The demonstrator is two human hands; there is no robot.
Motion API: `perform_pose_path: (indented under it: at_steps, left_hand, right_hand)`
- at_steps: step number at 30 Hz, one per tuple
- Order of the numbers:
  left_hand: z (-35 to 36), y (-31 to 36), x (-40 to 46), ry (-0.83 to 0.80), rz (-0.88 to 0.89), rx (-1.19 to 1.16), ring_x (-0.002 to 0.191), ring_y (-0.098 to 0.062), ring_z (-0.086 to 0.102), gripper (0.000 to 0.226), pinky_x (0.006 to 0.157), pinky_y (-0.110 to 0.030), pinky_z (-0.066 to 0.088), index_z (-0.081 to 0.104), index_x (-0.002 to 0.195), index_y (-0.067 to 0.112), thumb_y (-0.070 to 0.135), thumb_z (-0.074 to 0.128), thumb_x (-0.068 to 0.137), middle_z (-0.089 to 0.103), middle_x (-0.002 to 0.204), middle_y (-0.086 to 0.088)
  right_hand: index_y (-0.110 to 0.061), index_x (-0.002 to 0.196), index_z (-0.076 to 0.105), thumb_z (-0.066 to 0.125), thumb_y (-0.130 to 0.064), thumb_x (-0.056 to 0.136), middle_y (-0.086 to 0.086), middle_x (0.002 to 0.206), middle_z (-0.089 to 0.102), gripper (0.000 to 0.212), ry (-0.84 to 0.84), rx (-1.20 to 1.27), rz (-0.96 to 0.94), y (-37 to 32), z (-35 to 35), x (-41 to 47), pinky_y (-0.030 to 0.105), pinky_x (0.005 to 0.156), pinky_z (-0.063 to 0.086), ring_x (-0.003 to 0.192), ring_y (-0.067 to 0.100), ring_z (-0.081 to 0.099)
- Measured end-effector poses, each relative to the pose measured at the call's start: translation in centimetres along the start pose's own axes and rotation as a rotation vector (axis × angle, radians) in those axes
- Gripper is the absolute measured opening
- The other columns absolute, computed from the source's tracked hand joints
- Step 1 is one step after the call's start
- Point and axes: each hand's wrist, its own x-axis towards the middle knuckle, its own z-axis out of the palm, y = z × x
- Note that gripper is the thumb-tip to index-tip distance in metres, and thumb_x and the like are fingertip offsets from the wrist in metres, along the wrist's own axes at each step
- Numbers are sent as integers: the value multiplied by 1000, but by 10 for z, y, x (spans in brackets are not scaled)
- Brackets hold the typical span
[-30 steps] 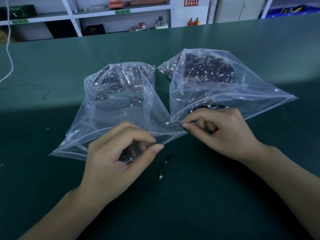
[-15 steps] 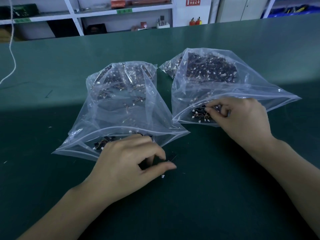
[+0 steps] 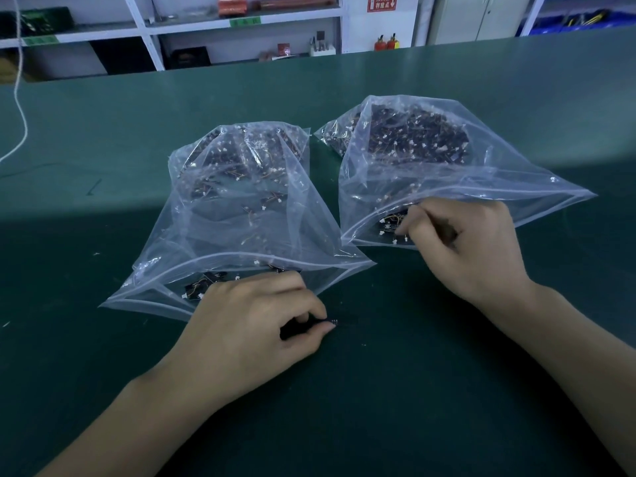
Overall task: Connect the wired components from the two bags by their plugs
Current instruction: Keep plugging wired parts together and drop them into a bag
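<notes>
Bulging clear bags (image 3: 247, 215) of dark wired components (image 3: 418, 137)

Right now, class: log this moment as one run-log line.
left hand: pinches small component on mat | right hand: fingers in right bag mouth | plugs: unjoined

Two bare forearms in view, no sleeves visible. Left hand (image 3: 254, 325) at 7 o'clock, right hand (image 3: 471, 246) at 3 o'clock. No gloves, rings, watch or wristband. Fingernails short, unpainted.
</notes>
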Motion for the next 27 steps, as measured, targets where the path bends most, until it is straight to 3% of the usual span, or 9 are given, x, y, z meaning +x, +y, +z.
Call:
perform_pose_path:
  at_steps: [3,5,8,11,15,18,23,27]
  left_hand:
    - [0,-1,0,-19,9,-24,72,8,47,8,56,-14,40,76,88,38,43,77,94,63,87,21]
    - [0,-1,0,-34,31,-33,76,9,46,5,56,-16,44,74,93,38,42,77,94,65,96,21]
    - [3,-2,0,-4,64,-51,85,8,58,7,60,-19,48,73,99,36,41,71,102,66,105,23]
    - [4,-3,0,102,46,-87,83,10,55,10,63,-21,49,74,100,31,39,68,103,67,101,21]
    - [6,-6,0,309,10,-133,73,-3,60,12,59,-30,52,77,99,23,31,71,104,69,96,16]
    - [5,-5,0,406,4,-143,70,-4,59,19,60,-28,49,79,98,22,33,67,108,69,98,17]
    - [4,-3,1,487,-32,-172,70,6,52,18,65,-11,39,76,91,19,33,76,101,56,92,20]
    - [5,-6,1,452,-55,-154,66,1,50,23,58,-19,41,76,87,23,41,74,102,56,81,19]
  right_hand:
    - [-9,77,77,52,-23,102,-21,53,39,38,-95,189,-161,-13,-1,-6,15,54,30,46,4,42]
    - [-10,85,78,53,-24,106,-19,55,39,36,-185,212,-230,-21,3,-11,18,53,33,48,4,42]
    - [-12,95,77,54,-30,108,-12,65,54,32,-308,230,-278,-27,10,-16,28,53,41,53,9,45]
    - [-16,96,77,57,-37,107,-12,74,63,31,-375,264,-301,-28,11,-16,22,56,40,56,8,48]
    - [-18,90,76,72,-42,98,-17,71,57,26,-344,270,-307,-28,12,-17,9,60,33,55,-3,43]
    - [-15,89,76,76,-33,97,-27,76,46,20,-288,254,-332,-28,15,-18,7,62,31,58,-8,41]
    - [-12,95,82,76,-23,100,-14,79,60,14,-179,266,-363,-25,15,-16,6,68,34,65,-10,45]
    - [-10,97,83,75,-19,100,-15,82,61,13,-124,266,-366,-24,13,-15,8,69,36,67,-9,48]
